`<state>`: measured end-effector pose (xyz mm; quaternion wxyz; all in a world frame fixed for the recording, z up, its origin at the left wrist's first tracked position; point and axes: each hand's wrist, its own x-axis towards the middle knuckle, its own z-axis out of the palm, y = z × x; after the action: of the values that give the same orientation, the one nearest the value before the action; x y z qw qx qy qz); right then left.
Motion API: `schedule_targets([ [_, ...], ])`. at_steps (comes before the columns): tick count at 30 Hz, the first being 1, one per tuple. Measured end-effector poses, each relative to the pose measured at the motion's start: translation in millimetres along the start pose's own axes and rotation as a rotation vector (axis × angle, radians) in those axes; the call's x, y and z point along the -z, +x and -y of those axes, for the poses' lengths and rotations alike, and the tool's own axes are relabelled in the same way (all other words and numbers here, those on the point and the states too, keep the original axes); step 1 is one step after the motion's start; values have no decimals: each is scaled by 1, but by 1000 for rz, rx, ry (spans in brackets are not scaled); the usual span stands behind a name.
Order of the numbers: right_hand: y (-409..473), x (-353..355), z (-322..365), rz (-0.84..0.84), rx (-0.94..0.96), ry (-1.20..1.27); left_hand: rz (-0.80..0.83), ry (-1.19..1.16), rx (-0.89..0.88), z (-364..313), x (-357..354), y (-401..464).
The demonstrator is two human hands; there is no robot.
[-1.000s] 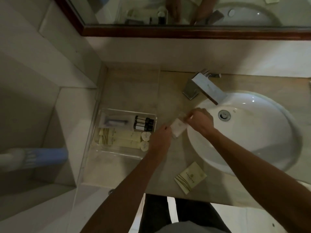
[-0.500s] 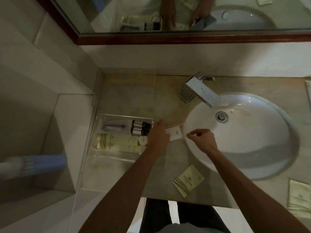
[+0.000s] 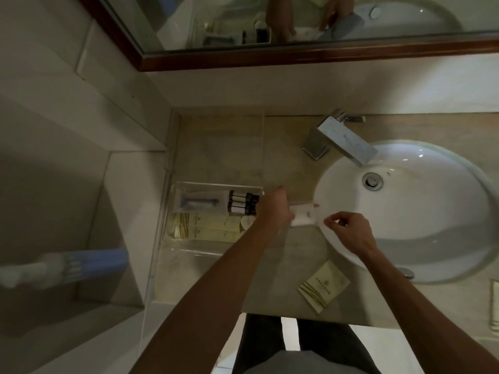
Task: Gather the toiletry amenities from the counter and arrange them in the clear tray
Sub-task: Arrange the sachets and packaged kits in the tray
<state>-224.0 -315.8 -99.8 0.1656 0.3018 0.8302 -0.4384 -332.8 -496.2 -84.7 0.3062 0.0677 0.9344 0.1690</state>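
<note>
The clear tray point(image 3: 189, 186) sits at the counter's left and holds two dark bottles point(image 3: 241, 202), two cream tubes point(image 3: 208, 226) and a wrapped blue item point(image 3: 199, 204). My left hand point(image 3: 274, 209) is at the tray's right edge and grips a small white packet point(image 3: 303, 215) by its left end. My right hand point(image 3: 348, 233) hovers just right of the packet over the basin rim, fingers curled, thumb and forefinger pinched together on nothing I can make out. A cream sachet point(image 3: 324, 286) lies on the counter near the front edge.
The white basin point(image 3: 418, 211) and chrome tap point(image 3: 340, 139) fill the right side. Another cream packet point(image 3: 494, 303) lies at the far right edge. A mirror with a wooden frame point(image 3: 297, 56) hangs above. A blue and white brush point(image 3: 67, 265) shows low on the left.
The white packet passed from both hands to my left hand alone. My right hand let go and drew back to the right. The left hand moved slightly toward the tray.
</note>
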Motion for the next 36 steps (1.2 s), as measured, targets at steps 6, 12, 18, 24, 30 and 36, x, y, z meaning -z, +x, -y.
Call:
schedule_targets([
  [6, -3, -1, 0, -8, -26, 2, 84, 41, -9, -1, 6, 5],
  [12, -17, 6, 22, -26, 0, 14, -20, -200, -26, 12, 26, -8],
  [18, -47, -62, 110, 104, 46, 42, -168, -417, 156, 109, 93, -32],
  [24, -50, -166, 191, 115, 126, -90, -336, -560, 380, 201, 126, -32],
  [30, -42, -186, 197, -31, 97, -225, -323, -523, 407, 209, 121, -16],
  [36, -41, -185, 197, -59, 164, -294, -375, -348, 379, 206, 115, -10],
])
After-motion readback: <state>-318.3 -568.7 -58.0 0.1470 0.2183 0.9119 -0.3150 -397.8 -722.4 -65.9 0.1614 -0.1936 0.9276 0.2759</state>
